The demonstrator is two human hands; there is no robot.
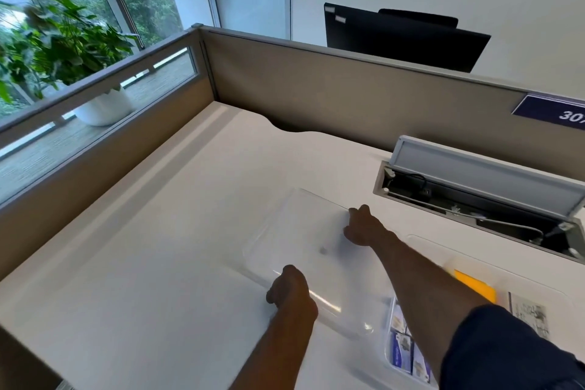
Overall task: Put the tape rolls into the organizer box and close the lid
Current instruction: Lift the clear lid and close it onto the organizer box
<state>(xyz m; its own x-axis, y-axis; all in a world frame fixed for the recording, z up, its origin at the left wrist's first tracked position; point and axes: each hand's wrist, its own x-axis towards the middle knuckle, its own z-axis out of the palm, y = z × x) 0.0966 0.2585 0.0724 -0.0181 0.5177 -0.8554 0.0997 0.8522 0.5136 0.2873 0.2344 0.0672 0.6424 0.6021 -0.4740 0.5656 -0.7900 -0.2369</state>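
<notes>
A clear plastic lid [297, 241] lies flat on the white desk [142, 263], held at two edges. My left hand [291, 290] grips its near edge, and my right hand [364, 228] pinches its far right edge. The clear organizer box [390, 355] stands uncovered at the lower right, partly hidden under my right arm. Inside it are blue-and-white packets [403, 347] and a yellow item [474, 286]. I cannot make out tape rolls as such.
An open cable hatch [474, 199] with its grey flap raised sits at the desk's back right. Beige partition walls [316, 89] enclose the desk at the back and left. A potted plant [63, 41] stands beyond the left partition.
</notes>
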